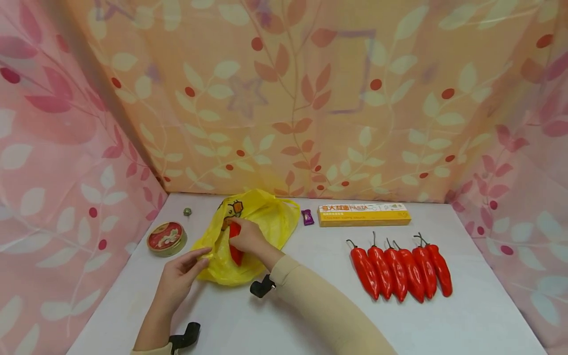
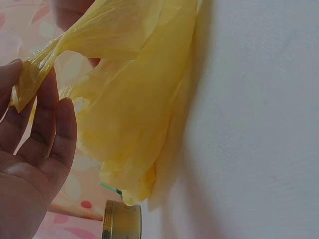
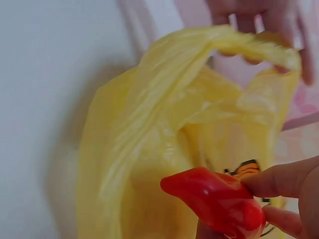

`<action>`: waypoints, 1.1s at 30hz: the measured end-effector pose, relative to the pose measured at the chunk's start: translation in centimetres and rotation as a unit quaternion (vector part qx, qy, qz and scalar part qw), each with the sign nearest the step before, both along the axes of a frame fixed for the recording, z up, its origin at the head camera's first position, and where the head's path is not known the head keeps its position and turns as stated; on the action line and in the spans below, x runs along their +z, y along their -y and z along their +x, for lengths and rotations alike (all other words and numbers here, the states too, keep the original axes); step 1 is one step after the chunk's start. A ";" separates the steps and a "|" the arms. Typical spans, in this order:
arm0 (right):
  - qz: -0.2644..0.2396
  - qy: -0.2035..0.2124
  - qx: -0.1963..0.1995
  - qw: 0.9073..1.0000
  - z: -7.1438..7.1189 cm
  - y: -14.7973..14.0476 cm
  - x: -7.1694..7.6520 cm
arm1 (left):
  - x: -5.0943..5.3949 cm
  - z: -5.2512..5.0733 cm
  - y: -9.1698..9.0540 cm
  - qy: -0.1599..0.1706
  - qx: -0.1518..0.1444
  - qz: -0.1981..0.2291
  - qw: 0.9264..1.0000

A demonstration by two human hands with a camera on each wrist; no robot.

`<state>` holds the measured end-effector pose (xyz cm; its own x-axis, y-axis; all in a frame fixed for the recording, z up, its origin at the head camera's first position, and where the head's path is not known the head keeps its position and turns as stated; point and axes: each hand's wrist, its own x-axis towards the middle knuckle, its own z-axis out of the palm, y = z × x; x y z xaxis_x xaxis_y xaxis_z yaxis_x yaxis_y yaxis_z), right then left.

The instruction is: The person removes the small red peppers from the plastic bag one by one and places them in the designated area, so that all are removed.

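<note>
A yellow plastic bag [image 1: 270, 217] with a cartoon print lies on the table, its mouth spread. My left hand [image 1: 175, 281] pinches the bag's edge between thumb and fingers, clearly seen in the left wrist view, where the left hand [image 2: 35, 144] has the bunched plastic. Inside the bag's opening, my right hand [image 1: 248, 238] grips a red chili pepper [image 3: 214, 199] near its thick end. In the right wrist view the pepper's tip points into the bag, and its stem is hidden.
Several red chili peppers [image 1: 412, 271] lie in a row on the right. Behind them is a yellow pasta box [image 1: 365, 215]. A purple wrapped candy [image 1: 307, 217] lies near the box. At left are a round tin [image 1: 166, 238] and a small green item [image 1: 187, 211].
</note>
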<state>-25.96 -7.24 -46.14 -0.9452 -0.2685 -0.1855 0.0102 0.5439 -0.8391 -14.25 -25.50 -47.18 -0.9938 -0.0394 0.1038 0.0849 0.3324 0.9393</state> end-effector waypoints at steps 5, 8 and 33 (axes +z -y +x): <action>-0.015 -0.002 0.017 1.000 1.1 -1.7 1.3 | -0.1 0.0 0.1 -0.004 -0.002 0.004 1.000; -0.024 -0.006 0.027 0.999 1.6 -3.0 2.0 | -0.2 0.0 0.2 -0.005 -0.002 0.005 1.000; -0.010 -0.100 -0.001 0.995 5.3 -14.6 3.4 | -0.9 -0.5 0.2 -0.001 -0.002 -0.001 1.000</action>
<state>-20.68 7.34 -42.72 -0.9634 -0.2677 0.0116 -0.1565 0.5271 -0.8353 -14.71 -25.73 -48.08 -0.9938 -0.0361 0.1053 0.0873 0.3345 0.9383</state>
